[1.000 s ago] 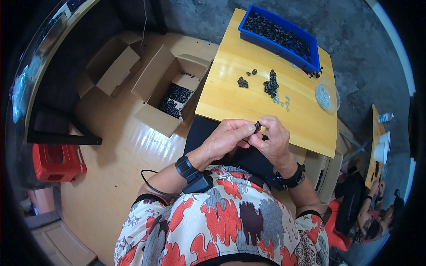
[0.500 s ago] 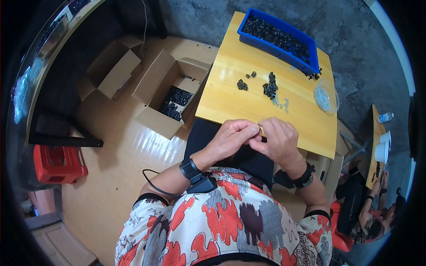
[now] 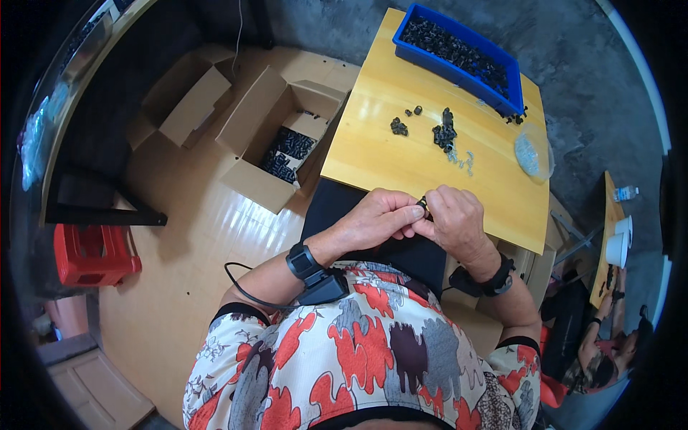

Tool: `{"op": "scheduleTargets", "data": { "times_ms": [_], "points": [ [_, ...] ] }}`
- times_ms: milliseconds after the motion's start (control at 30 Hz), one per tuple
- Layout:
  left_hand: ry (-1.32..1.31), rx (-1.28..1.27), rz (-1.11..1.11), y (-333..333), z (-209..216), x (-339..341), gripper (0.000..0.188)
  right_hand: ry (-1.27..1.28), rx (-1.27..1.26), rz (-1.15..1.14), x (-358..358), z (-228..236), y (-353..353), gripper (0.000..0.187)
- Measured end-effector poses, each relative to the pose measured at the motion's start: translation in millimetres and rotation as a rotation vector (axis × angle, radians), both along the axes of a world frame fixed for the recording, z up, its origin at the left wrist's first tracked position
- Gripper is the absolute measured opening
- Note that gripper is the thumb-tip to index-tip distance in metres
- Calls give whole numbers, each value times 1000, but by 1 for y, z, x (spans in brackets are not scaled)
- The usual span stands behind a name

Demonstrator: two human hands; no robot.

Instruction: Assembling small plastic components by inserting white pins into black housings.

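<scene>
My left hand (image 3: 383,218) and my right hand (image 3: 456,221) meet just over the table's near edge, above my lap. Between their pinched fingertips is a small black part (image 3: 425,206) with a light yellowish band; its lower end is hidden by the fingers. Both hands grip it, thumbs and forefingers close together. Beyond them on the yellow table (image 3: 373,154) lies a pile of small black parts (image 3: 444,132), with clear little pieces (image 3: 461,160) at its near end. A smaller black cluster (image 3: 399,127) sits to the left of the pile.
A blue bin (image 3: 459,83) full of black parts stands at the table's far end. A clear bowl (image 3: 548,161) of small pieces is at the right edge. Left of the table, an open carton (image 3: 247,190) holds black parts; a red stool (image 3: 93,261) stands farther left. Another person (image 3: 602,351) sits at right.
The black part, mostly hidden before, now shows between my fingertips. My hands stay together, with the right fingers slightly shifted. The whole view has tilted a little.
</scene>
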State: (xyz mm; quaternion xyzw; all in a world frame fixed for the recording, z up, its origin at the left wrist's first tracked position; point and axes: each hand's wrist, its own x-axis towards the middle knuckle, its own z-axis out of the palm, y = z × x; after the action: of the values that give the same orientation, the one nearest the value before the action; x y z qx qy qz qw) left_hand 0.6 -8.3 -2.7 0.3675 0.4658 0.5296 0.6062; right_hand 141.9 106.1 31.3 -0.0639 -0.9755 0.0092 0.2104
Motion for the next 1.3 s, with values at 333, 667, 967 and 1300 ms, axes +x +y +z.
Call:
{"op": "scheduleTargets", "data": {
  "times_ms": [333, 667, 967, 1300],
  "points": [
    [19, 70, -3, -1, -9, -2, 28, 9, 62, 30, -1, -6, -2, 36],
    [-2, 7, -87, 1, 4, -12, 25, -8, 97, 101, -6, 11, 5, 40],
    [92, 52, -93, 4, 9, -13, 27, -2, 141, 128, -4, 14, 7, 43],
    [124, 85, -136, 4, 11, -14, 26, -10, 68, 152, -4, 19, 10, 42]
  ]
}}
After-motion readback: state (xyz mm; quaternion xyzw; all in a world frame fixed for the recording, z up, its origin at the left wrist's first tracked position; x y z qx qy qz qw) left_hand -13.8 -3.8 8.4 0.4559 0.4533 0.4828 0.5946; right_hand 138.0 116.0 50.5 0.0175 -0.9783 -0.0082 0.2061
